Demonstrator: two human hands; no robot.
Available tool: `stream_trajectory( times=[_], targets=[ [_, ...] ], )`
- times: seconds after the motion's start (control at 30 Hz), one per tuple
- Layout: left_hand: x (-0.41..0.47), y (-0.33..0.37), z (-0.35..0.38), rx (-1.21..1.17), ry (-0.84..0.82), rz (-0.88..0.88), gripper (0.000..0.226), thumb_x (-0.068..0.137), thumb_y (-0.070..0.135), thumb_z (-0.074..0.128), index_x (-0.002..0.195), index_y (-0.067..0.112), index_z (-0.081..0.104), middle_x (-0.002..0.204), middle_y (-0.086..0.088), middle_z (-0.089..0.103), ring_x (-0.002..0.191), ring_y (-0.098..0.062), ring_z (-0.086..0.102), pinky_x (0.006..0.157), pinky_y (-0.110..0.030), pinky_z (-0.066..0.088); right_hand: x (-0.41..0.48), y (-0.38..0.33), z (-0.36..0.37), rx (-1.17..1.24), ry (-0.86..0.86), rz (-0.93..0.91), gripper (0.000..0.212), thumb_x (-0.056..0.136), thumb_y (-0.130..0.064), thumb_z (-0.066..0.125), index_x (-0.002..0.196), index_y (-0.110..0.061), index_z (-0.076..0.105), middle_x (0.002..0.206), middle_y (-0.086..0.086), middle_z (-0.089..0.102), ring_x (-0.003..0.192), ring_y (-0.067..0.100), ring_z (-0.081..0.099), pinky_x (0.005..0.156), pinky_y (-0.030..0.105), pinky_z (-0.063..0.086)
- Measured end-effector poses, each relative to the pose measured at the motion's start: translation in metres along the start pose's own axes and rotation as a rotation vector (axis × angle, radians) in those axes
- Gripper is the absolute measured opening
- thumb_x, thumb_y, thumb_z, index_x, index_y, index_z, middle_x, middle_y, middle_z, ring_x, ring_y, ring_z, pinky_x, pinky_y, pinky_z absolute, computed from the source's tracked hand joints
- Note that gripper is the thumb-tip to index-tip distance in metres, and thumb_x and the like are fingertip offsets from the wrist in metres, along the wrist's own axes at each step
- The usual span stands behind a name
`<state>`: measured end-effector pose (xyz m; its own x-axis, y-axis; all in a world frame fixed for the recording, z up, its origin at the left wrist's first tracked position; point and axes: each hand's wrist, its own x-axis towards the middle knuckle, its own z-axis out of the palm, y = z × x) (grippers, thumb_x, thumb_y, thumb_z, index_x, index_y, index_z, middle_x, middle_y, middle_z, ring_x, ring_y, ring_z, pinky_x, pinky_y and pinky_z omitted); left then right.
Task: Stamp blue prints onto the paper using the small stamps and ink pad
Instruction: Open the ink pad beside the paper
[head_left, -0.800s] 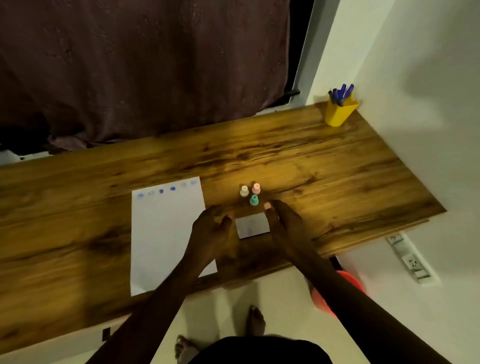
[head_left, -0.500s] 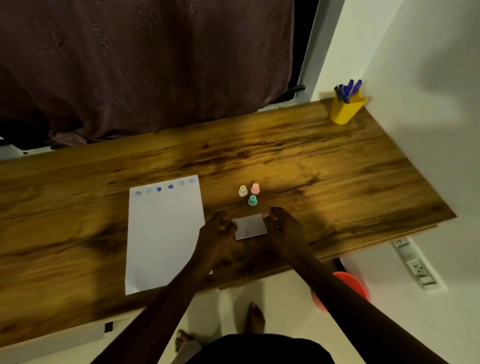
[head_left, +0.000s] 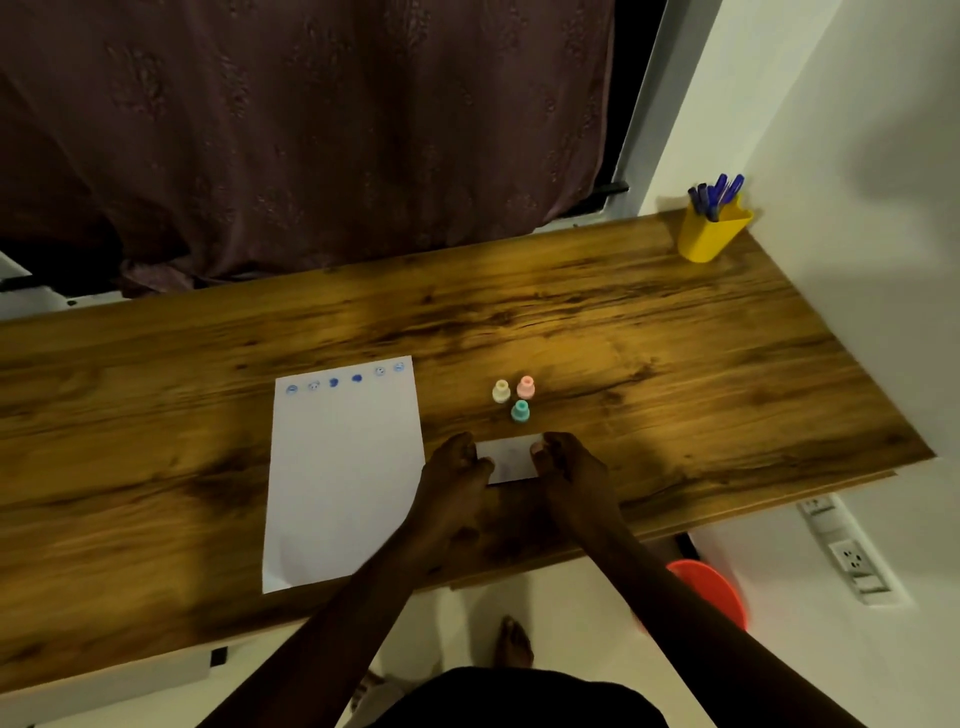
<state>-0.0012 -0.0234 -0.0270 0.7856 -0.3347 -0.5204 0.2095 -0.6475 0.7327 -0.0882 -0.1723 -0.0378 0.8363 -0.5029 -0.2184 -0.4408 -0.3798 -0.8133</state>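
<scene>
Both hands pinch the pad (head_left: 508, 459), left hand (head_left: 457, 467) on one end, right hand (head_left: 566, 462) on the other, likely to open it; stamps (head_left: 514, 397) just behind it; paper (head_left: 343, 483) beside, prints along its far edge.

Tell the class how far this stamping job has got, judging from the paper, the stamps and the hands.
Done: a row of six blue prints runs along the paper's far edge. In hand: the left hand and right hand grip the closed ink pad at its sides. Left: the rest of the sheet is blank; the three stamps stand untouched.
</scene>
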Motion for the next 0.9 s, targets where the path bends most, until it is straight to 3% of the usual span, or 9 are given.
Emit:
stream_trajectory(
  times=[0.07, 0.13, 0.2, 0.27, 0.43, 0.57, 0.67, 0.77, 0.9],
  targets=[
    [-0.003, 0.004, -0.009, -0.102, 0.039, 0.001, 0.05, 0.101, 0.024, 0.06, 0.149, 0.022, 0.047, 0.155, -0.004, 0.048, 0.138, -0.03, 0.052, 0.112, -0.038, 0.046, 0.0, -0.008, 0.001, -0.004, 0.014, -0.004, 0.036, 0.102, -0.041, 0.049, 0.131, -0.021, 0.056, 0.12, -0.005, 0.065, 0.104, 0.006, 0.057, 0.074, 0.007, 0.037],
    [-0.008, 0.007, -0.024, -0.171, 0.056, 0.018, 0.047, 0.1, 0.02, 0.06, 0.146, 0.021, 0.051, 0.151, -0.005, 0.052, 0.131, -0.027, 0.056, 0.109, -0.044, 0.052, 0.0, -0.023, 0.003, -0.004, 0.025, -0.025, 0.036, 0.102, -0.04, 0.051, 0.132, -0.021, 0.056, 0.124, -0.002, 0.066, 0.106, 0.009, 0.06, 0.078, 0.014, 0.044],
    [-0.013, 0.006, -0.042, -0.223, 0.091, 0.059, 0.045, 0.099, 0.017, 0.061, 0.143, 0.021, 0.054, 0.147, -0.003, 0.056, 0.113, -0.013, 0.059, 0.093, -0.028, 0.055, -0.001, -0.041, 0.008, -0.003, 0.039, -0.061, 0.038, 0.101, -0.038, 0.054, 0.134, -0.019, 0.057, 0.126, 0.0, 0.066, 0.111, 0.013, 0.062, 0.085, 0.02, 0.047],
    [-0.018, 0.003, -0.061, -0.262, 0.136, 0.1, 0.045, 0.099, 0.015, 0.062, 0.143, 0.022, 0.055, 0.146, -0.001, 0.057, 0.102, -0.005, 0.058, 0.078, -0.013, 0.048, -0.002, -0.06, 0.018, -0.003, 0.05, -0.099, 0.037, 0.1, -0.034, 0.056, 0.134, -0.018, 0.058, 0.127, 0.0, 0.066, 0.108, 0.009, 0.06, 0.08, 0.012, 0.043],
    [-0.042, -0.02, -0.117, -0.323, 0.286, 0.138, 0.05, 0.097, 0.008, 0.062, 0.144, 0.024, 0.055, 0.149, 0.0, 0.054, 0.116, -0.011, 0.052, 0.099, -0.028, 0.051, -0.008, -0.111, 0.063, -0.017, 0.016, -0.202, 0.034, 0.099, -0.027, 0.06, 0.133, -0.02, 0.058, 0.129, 0.0, 0.065, 0.107, 0.005, 0.059, 0.072, 0.002, 0.039],
    [-0.061, -0.049, -0.166, -0.378, 0.39, 0.168, 0.049, 0.095, -0.002, 0.057, 0.14, 0.019, 0.061, 0.13, 0.003, 0.06, 0.094, -0.005, 0.064, 0.065, -0.006, 0.055, -0.016, -0.143, 0.112, 0.029, -0.077, -0.271, 0.038, 0.098, -0.026, 0.062, 0.135, -0.023, 0.055, 0.137, -0.004, 0.062, 0.115, 0.009, 0.063, 0.073, 0.0, 0.044],
    [-0.076, -0.079, -0.198, -0.395, 0.443, 0.166, 0.045, 0.096, -0.005, 0.056, 0.135, 0.016, 0.065, 0.129, 0.0, 0.066, 0.11, -0.016, 0.066, 0.085, -0.021, 0.061, -0.025, -0.162, 0.154, 0.014, -0.169, -0.3, 0.039, 0.096, -0.024, 0.065, 0.134, -0.023, 0.055, 0.138, -0.003, 0.061, 0.115, 0.009, 0.062, 0.072, -0.002, 0.045],
    [-0.087, -0.116, -0.223, -0.378, 0.51, 0.138, 0.037, 0.095, -0.005, 0.058, 0.112, 0.027, 0.066, 0.106, 0.011, 0.065, 0.096, -0.008, 0.064, 0.065, -0.005, 0.054, -0.036, -0.173, 0.194, -0.013, -0.251, -0.313, 0.043, 0.093, -0.021, 0.069, 0.134, -0.021, 0.055, 0.136, -0.003, 0.061, 0.113, 0.006, 0.061, 0.066, -0.01, 0.038],
    [-0.098, -0.166, -0.247, -0.306, 0.568, 0.048, 0.038, 0.091, -0.003, 0.06, 0.12, 0.021, 0.067, 0.108, 0.005, 0.066, 0.089, -0.002, 0.064, 0.062, -0.007, 0.05, -0.051, -0.177, 0.242, -0.057, -0.34, -0.321, 0.039, 0.093, -0.022, 0.069, 0.131, -0.023, 0.058, 0.131, -0.003, 0.064, 0.111, 0.007, 0.063, 0.077, -0.002, 0.047]
  ],
)
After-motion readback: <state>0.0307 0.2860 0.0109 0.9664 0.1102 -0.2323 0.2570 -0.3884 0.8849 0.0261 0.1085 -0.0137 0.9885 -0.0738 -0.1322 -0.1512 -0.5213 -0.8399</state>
